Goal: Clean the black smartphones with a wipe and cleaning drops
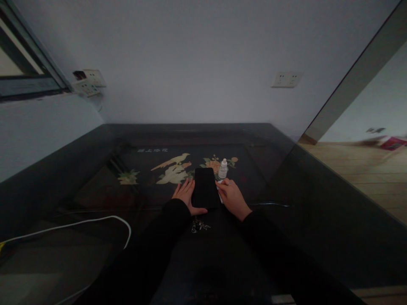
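A black smartphone (204, 187) lies flat on the dark tabletop, its screen dark. My left hand (185, 197) is against its left side, fingers stretched out and spread, with the thumb along the bottom edge. At the phone's right edge, my right hand (232, 196) is closed in a pinch. A thin white piece (220, 195), perhaps a cloth or wipe, shows beneath those fingers and is mostly hidden. Just beyond the right hand stands a small white dropper-style bottle (223, 169), upright and capped.
Near the table's front, below the left thumb, is a small shiny motif or trinket (199, 226). A white cable (104, 218) curves in from the left. Bird and flower pictures (173, 174) decorate the dark table (318, 212). A wall with sockets (286, 79) rises behind.
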### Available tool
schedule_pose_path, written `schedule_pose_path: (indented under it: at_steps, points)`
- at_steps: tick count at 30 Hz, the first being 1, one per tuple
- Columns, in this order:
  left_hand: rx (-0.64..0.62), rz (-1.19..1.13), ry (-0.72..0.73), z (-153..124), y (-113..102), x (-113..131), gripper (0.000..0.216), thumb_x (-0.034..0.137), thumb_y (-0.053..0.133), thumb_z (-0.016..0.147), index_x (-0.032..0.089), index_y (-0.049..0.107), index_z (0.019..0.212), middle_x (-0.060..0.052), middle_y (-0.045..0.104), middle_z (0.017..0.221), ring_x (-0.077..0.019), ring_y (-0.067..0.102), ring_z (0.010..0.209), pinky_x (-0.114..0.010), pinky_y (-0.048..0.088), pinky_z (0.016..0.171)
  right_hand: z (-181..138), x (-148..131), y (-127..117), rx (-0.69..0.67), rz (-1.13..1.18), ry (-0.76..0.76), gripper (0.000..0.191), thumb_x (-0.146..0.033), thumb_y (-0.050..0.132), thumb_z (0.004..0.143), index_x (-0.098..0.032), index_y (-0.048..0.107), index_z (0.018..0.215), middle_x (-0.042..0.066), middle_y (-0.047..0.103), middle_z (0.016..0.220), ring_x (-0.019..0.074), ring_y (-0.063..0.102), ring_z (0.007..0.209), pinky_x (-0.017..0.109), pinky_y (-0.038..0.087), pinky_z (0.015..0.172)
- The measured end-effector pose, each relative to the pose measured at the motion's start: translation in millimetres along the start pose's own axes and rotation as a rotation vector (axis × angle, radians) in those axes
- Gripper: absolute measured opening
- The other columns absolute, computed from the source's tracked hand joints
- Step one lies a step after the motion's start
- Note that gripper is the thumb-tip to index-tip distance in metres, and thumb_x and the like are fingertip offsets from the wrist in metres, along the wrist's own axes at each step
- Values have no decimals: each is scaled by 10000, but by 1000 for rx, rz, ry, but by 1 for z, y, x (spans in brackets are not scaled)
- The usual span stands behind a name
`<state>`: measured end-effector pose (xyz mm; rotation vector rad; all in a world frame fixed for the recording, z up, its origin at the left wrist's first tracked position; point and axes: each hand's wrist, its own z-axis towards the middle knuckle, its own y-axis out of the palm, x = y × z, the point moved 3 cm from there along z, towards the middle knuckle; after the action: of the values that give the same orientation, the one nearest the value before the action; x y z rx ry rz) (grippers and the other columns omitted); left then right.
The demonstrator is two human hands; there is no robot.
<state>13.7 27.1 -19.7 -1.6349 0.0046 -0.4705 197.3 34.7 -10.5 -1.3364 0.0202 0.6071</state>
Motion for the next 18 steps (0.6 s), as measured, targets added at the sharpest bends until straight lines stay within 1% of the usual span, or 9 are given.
schedule_pose_path:
  at_steps: [3,6,12,18]
  points:
    - [-8,17,-6,0,0,2,1188,693,563,484,19,152,1373,-149,171,1445,-261,126,1342,-460,85,1089,0,-2,0,-5,-16,-5,339,-140,434,831,-156,566,1143,83,568,960,189,462,867,283,372,790]
    - [14,33,-19,0,2,3,1177,681,561,496,-6,162,1364,-168,172,1441,-262,137,1340,-452,87,1090,0,-5,-1,-8,-30,5,342,-151,427,837,-144,552,1155,91,565,984,192,458,868,289,370,792]
    - [46,20,0,1,7,0,1154,658,589,477,24,201,1361,-176,219,1427,-292,173,1328,-479,113,1081,0,-7,-2,-13,-43,17,338,-148,423,835,-177,550,1146,88,553,961,192,460,876,291,369,784]
    - [35,40,5,1,7,-1,1162,671,572,491,-3,191,1358,-179,210,1428,-282,168,1331,-471,104,1084,0,-7,-1,-27,-60,21,340,-149,437,827,-185,547,1146,89,547,962,198,459,879,292,365,785]
